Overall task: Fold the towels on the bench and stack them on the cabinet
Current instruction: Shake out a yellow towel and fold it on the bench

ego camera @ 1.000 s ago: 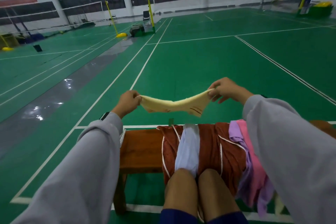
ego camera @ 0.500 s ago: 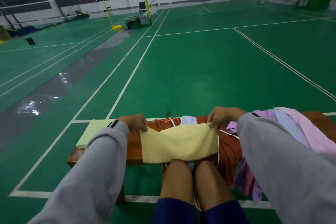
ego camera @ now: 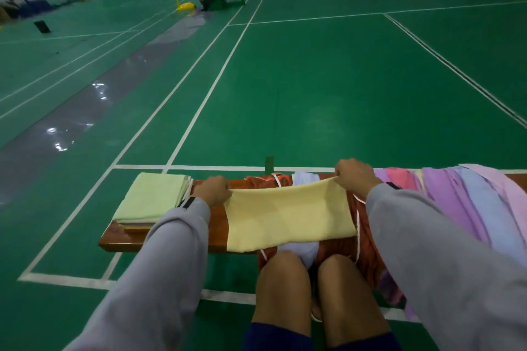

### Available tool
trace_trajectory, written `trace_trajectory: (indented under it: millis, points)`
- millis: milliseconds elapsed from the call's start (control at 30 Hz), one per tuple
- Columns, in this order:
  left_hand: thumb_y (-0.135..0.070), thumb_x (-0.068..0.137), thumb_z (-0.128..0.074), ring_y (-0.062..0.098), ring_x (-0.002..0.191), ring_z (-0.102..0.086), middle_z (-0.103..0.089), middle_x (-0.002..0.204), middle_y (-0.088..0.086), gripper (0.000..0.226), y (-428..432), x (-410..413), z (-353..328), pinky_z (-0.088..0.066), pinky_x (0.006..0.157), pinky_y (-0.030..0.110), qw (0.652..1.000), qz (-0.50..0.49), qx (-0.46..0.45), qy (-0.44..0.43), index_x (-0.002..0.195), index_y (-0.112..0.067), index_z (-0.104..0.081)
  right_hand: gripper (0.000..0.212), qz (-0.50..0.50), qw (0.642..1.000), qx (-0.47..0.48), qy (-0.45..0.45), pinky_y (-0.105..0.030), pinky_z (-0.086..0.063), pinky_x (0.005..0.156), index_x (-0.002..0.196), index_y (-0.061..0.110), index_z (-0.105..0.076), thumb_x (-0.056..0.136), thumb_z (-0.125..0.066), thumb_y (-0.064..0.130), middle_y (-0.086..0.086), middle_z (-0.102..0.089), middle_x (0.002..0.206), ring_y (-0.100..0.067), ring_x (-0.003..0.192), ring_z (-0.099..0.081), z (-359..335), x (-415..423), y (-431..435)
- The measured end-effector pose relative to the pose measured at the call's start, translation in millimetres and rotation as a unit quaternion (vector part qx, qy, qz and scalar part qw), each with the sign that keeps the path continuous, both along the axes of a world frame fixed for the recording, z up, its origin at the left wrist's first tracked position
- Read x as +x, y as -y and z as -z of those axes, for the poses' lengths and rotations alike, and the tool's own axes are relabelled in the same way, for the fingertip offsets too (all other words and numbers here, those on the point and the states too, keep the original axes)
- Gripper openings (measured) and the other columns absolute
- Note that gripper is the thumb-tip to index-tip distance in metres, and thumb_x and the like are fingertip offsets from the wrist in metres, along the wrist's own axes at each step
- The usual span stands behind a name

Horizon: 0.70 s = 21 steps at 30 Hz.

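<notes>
Lowered from mid-air, the yellow towel (ego camera: 288, 215) now lies flat across the surface (ego camera: 216, 225), left hand (ego camera: 214, 189) and right hand (ego camera: 355, 179) pinching its far corners to keep it taut for folding.

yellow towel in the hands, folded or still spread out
Spread flat, not folded: the yellow towel lies in one open layer across the bench, its far corners pinched by the left hand and right hand.

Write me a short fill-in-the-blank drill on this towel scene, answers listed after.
1. Both hands grip the far edge of the ____ towel.
2. The folded green towels sit beside the ____ hand.
3. The towels lie on a wooden ____.
4. The floor is ____.

Missing words: yellow; left; bench; green
</notes>
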<state>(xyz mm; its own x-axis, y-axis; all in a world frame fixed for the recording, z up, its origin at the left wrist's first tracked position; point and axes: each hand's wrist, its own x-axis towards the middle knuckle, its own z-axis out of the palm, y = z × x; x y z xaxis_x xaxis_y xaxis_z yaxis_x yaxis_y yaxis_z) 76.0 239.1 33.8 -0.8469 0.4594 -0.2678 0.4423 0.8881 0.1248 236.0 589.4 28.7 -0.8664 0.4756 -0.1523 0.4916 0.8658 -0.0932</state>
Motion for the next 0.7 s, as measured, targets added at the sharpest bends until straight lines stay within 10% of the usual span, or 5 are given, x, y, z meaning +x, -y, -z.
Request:
trace_trajectory:
  millis: [333, 467, 700]
  points:
    - [-0.038, 0.102, -0.057, 0.024, 0.088, -0.066, -0.069, 0.097, 0.006, 0.024, 0, -7, 47, -0.057, 0.083, 0.037, 0.987, -0.095, 0.024, 0.129, 0.102, -0.014, -0.062, 0.031, -0.037, 0.998, 0.034, 0.023, -0.04, -0.05, 0.08, 0.12, 0.013, -0.056, 0.09, -0.049, 0.008, -0.011, -0.061, 0.118, -0.033, 0.104, -0.065, 34, -18, 15]
    - [-0.049, 0.098, -0.062, 0.026, 0.081, -0.07, -0.074, 0.094, 0.014, 0.045, -1, 4, 47, -0.061, 0.076, 0.039, 0.898, -0.249, 0.072, 0.355, 0.11, -0.006, -0.055, 0.021, -0.066, 0.998, -0.006, 0.014, -0.038, -0.05, 0.074, 0.11, 0.011, -0.055, 0.09, -0.049, 0.008, -0.011, -0.05, 0.115, -0.035, 0.092, -0.063, 38, -29, 38]
    - [-0.029, 0.074, -0.091, 0.031, 0.102, -0.064, -0.065, 0.108, 0.01, 0.076, 4, 21, 64, -0.056, 0.095, 0.05, 0.81, -0.345, 0.19, 0.433, 0.135, -0.011, -0.049, 0.021, -0.056, 0.984, -0.167, -0.004, -0.037, -0.055, 0.076, 0.097, 0.011, -0.071, 0.089, -0.052, 0.008, -0.006, -0.066, 0.096, -0.028, 0.089, -0.066, 44, -57, 103]
